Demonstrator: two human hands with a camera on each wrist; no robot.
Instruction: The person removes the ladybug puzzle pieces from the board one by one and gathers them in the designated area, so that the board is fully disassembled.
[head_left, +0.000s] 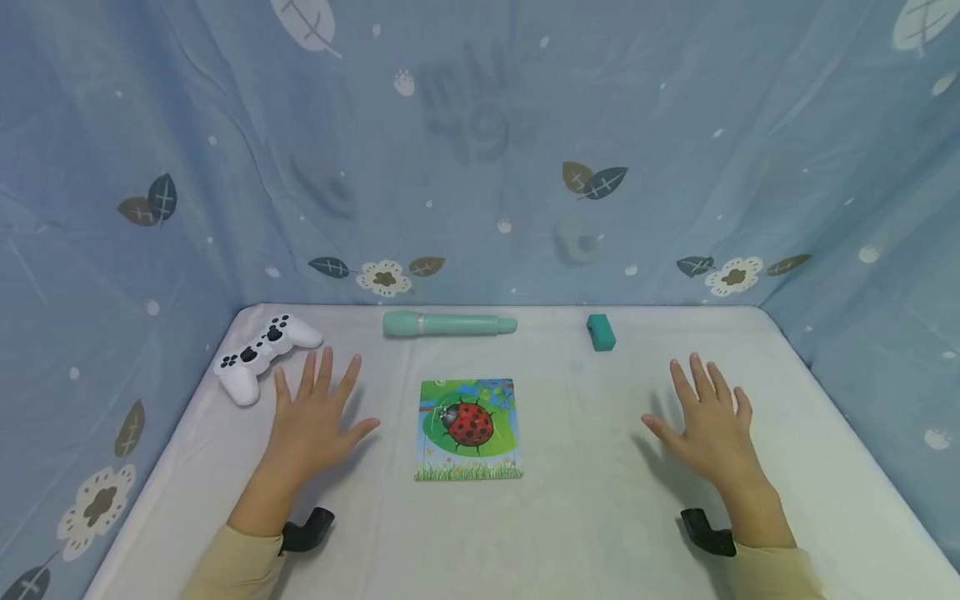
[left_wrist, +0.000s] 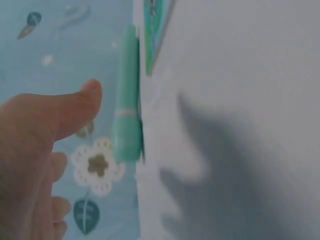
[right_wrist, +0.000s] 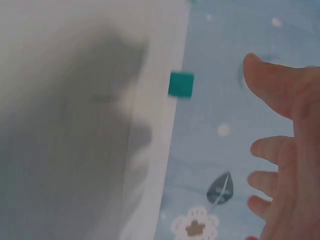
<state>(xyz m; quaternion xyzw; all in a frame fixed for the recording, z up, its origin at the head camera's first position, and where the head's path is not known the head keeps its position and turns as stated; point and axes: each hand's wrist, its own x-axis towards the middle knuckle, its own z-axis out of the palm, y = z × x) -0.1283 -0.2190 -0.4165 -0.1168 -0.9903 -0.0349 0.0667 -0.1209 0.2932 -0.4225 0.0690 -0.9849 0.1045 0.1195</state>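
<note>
My left hand hovers over the left part of the table with fingers spread, holding nothing. A white game controller lies just beyond its fingertips at the back left. Over the right part, my right hand is spread the same way and holds nothing. Between the hands lies a square ladybug picture puzzle, nearer the left hand. A mint-green tube with a wider end lies sideways behind it; the left wrist view shows this tube too. The small teal block sits at the back, left of the right hand.
A white cloth covers the table. Blue patterned fabric rises behind it and along both sides. A black curved piece is at the left wrist, and another black piece is at the right wrist.
</note>
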